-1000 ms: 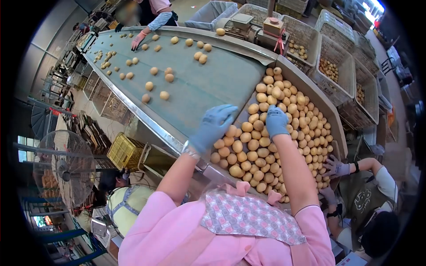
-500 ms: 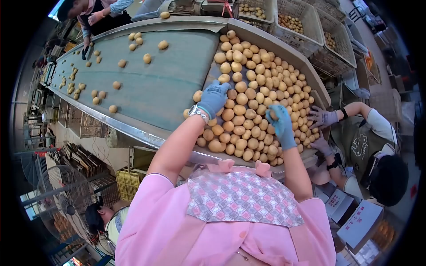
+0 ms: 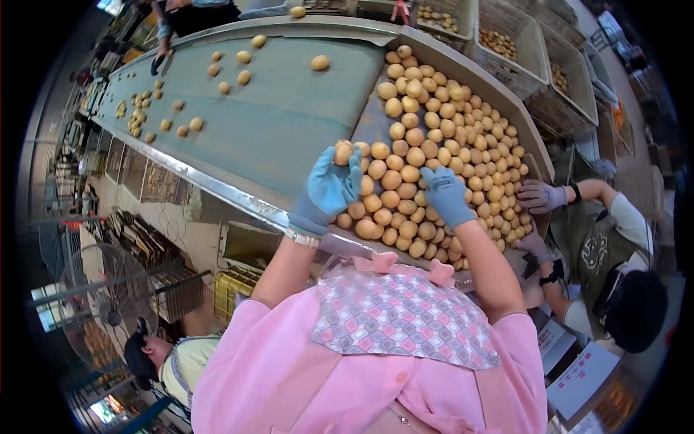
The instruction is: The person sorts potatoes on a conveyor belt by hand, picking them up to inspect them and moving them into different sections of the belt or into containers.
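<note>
Potatoes [image 3: 416, 156] lie heaped, matte and rounded; left grip [image 3: 331, 186] cradles one [image 3: 343, 152], right grip [image 3: 447, 196] I cannot tell.

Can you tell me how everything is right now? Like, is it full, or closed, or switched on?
Left hand: gloved, grip closed around a potato
Held potato: up in the fingers
Right hand: gloved, fingers down on the pile
Potato pile: heaped
Belt: potatoes scattered on it
Fan: can't tell if spinning
</note>
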`<control>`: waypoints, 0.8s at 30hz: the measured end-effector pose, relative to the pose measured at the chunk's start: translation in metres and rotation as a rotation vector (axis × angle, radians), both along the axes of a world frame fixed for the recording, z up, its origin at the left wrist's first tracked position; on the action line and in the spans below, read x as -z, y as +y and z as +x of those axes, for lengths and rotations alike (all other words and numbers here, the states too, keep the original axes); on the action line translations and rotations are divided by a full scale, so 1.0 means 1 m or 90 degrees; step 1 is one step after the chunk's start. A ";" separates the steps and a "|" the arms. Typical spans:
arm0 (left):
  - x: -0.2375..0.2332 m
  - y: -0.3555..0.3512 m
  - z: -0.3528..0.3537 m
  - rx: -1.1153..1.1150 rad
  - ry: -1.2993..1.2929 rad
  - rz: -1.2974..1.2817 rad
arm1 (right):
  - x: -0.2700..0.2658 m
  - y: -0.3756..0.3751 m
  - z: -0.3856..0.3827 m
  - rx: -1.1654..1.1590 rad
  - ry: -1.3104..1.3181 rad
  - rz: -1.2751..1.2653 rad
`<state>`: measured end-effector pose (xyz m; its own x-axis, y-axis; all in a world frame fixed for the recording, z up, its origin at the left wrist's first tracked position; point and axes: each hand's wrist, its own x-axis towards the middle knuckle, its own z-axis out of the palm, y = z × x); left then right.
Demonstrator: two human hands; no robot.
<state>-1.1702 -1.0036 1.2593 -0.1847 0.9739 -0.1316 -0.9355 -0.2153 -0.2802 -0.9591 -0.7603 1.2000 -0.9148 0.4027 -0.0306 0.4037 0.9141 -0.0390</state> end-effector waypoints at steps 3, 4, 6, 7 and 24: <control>-0.004 -0.015 0.023 -0.084 0.033 -0.031 | -0.009 0.030 0.005 0.000 0.085 -0.355; -0.010 -0.018 0.033 -0.121 0.065 -0.078 | -0.018 0.023 0.001 0.001 0.132 -0.434; -0.007 -0.015 0.042 -0.123 0.080 -0.052 | -0.041 0.007 -0.007 0.011 0.222 -0.594; -0.012 -0.014 0.049 -0.127 0.092 -0.048 | -0.055 -0.007 -0.009 0.025 0.266 -0.678; 0.006 -0.225 0.039 -0.642 -0.007 -0.223 | -0.068 -0.047 0.057 0.169 0.264 -0.569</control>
<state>-1.1310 -1.2286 1.2535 -0.8816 0.2788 -0.3809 -0.2775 -0.9589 -0.0597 -0.9016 -0.8077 1.2681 -0.8064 0.5790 -0.1205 0.3883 0.3647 -0.8463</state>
